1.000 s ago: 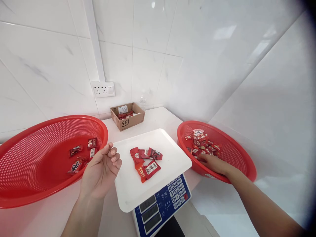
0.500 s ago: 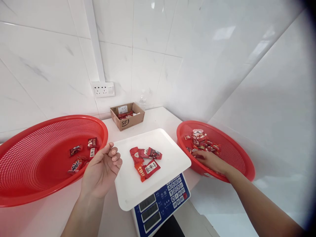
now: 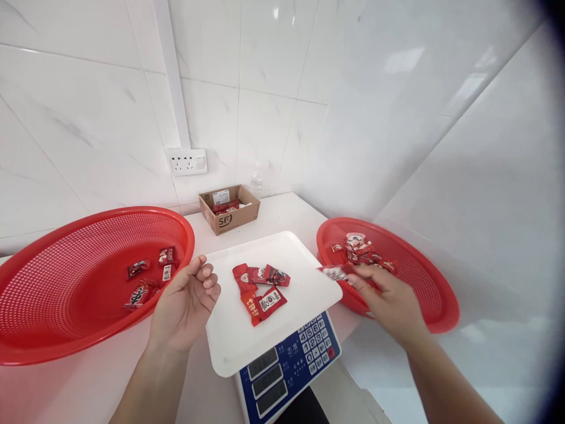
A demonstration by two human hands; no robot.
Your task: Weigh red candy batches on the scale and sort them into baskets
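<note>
My right hand (image 3: 388,300) pinches a red and white wrapped candy (image 3: 336,272) over the right edge of the scale's white tray (image 3: 309,294). Behind that hand is the right red basket (image 3: 435,277), with a pile of wrapped candies (image 3: 364,250) in it. My left hand (image 3: 188,306) is palm up with fingers loosely curled and apart, holding nothing, between the left red basket (image 3: 88,221) and the tray. Several red candy packets (image 3: 270,299) lie together on the tray. A few more packets (image 3: 139,294) rest in the left basket.
The scale's blue panel (image 3: 293,362), with keys and displays, slopes below the tray. A small cardboard box (image 3: 236,219) with red packets stands at the back of the white table (image 3: 282,209). A wall socket (image 3: 186,162) sits above it; tiled walls close off the back and right.
My right hand has come up out of the right basket and leftward to the tray's edge, now with a candy in its fingers. My left hand has hardly moved.
</note>
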